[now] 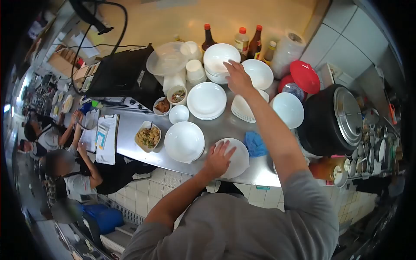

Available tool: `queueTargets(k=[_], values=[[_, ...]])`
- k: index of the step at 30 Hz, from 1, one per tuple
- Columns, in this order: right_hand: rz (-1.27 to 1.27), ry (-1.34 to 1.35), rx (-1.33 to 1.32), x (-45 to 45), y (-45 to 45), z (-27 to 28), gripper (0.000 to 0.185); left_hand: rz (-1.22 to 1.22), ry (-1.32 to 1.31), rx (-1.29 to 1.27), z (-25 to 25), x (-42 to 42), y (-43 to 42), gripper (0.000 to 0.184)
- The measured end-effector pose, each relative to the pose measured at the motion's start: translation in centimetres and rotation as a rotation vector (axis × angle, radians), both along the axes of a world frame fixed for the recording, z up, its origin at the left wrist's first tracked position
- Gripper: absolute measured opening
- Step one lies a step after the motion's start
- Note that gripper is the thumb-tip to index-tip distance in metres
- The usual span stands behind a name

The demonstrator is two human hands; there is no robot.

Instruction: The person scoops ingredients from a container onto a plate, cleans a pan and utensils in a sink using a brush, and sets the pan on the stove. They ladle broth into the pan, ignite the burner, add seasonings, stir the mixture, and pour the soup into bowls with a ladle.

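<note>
On my far left a co-worker (pixel 82 171) is beside the desk (pixel 130 145), with a clipboard (pixel 108 145) at its near edge. Next to the right stands a white dish of food (pixel 147 136), with a utensil in it. Behind it, a little further right, is a small bowl of brown pieces (pixel 162 106), just beside a white cup (pixel 177 95) with something dark inside. A small white bowl (pixel 179 115) sits in front of that cup, and nearer me is a large white bowl (pixel 184 141) with another rim showing under it. Behind that one is a stack of round plates (pixel 206 99). My left hand (pixel 219 160) is unclenched, fingers spread over the left part of a white dish (pixel 238 161) at the desk's near edge; I cannot tell how firmly it presses. Further back is a stack of bowls (pixel 221 58), and my right hand (pixel 238 78) reaches to its right side, fingers at the top bowl's rim; whether they grip it I cannot tell. Under my right forearm lie some stacked dishes (pixel 242 108), with a blue cloth (pixel 255 145) nearer me. Right of my forearm stand a white bowl (pixel 288 110), a red lid (pixel 304 77) behind it, and a large black cooker (pixel 318 123).
</note>
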State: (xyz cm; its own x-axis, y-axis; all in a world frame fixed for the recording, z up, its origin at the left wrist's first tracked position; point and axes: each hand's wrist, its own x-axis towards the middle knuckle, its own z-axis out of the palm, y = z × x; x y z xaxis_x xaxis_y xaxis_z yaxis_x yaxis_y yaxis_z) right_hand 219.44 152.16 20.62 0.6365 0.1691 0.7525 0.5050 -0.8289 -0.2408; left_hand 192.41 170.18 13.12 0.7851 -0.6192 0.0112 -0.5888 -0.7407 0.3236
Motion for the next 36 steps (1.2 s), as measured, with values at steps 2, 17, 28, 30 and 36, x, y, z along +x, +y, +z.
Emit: queueTargets(k=[2, 17, 28, 30, 36], values=[[-0.036, 0.313, -0.325, 5.2, -0.4, -0.6, 0.023, -0.027, 0.047, 0.053, 0.1, -1.6, 1.3, 0.059], [0.428, 0.836, 1.12, -10.7, -2.7, 8.7, 0.036, -0.043, 0.182, -0.06, 0.0, -7.6, 6.3, 0.053], [-0.053, 0.482, -0.059, -39.3, 3.7, -12.9, 0.007, 0.66, 1.204, -1.217, -4.0, -7.0, 5.1, 0.05], [-0.139, 0.448, -0.053, -39.8, 4.6, -16.6, 0.016, 0.438, 1.232, -1.333, -6.1, -6.7, 5.6, 0.04], [-0.245, 0.696, 0.138, -54.2, 3.6, -7.3, 0.039, 0.611, 0.972, -1.123, -11.0, -7.8, 7.8, 0.054]])
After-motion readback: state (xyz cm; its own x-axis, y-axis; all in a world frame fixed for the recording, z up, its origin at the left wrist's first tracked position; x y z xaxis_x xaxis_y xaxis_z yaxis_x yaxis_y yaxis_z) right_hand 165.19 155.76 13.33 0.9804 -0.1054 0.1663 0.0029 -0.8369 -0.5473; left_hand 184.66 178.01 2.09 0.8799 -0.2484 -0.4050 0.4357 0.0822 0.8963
